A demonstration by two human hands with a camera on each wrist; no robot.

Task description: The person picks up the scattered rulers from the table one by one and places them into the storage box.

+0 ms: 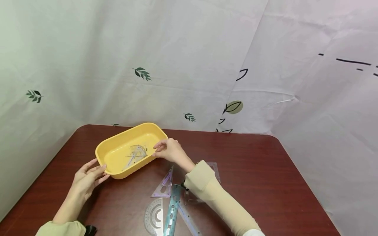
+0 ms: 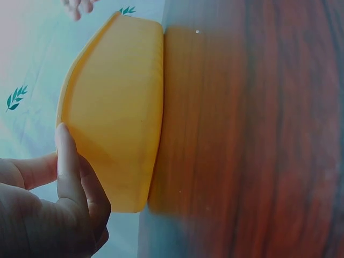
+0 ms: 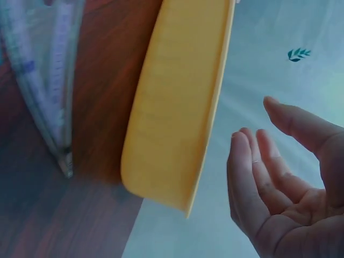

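Pale fabric (image 1: 183, 49) printed with leaf sprigs hangs behind a red-brown wood-grain table (image 1: 251, 157). Yellow bin (image 1: 127, 139) sits on the table toward the far edge, left of center, long axis set obliquely. Left hand (image 1: 87, 178) has the bin's near-left corner: thumb at the rim, fingers against the outer wall, so a pinch grip. Right hand (image 1: 171, 150) is at the bin's right end, holding nothing; right wrist view shows fingers bent, clear gap to the thumb, moderate width, hand just off the rim. Inside the bin: clear measuring pieces (image 1: 137, 152), overlapping, one with a curved edge like a protractor; exact count not readable. On the table in front: clear set square with purple markings (image 1: 169, 188), clear protractor (image 1: 150, 214) nearer the camera, teal ruler (image 1: 172, 209) just right of both, clear strip with a bluish-purple scale (image 1: 189, 219) along the ruler's right side. Another clear piece (image 1: 217, 170) is partly hidden under the right sleeve (image 1: 215, 190); full shape can't be told.
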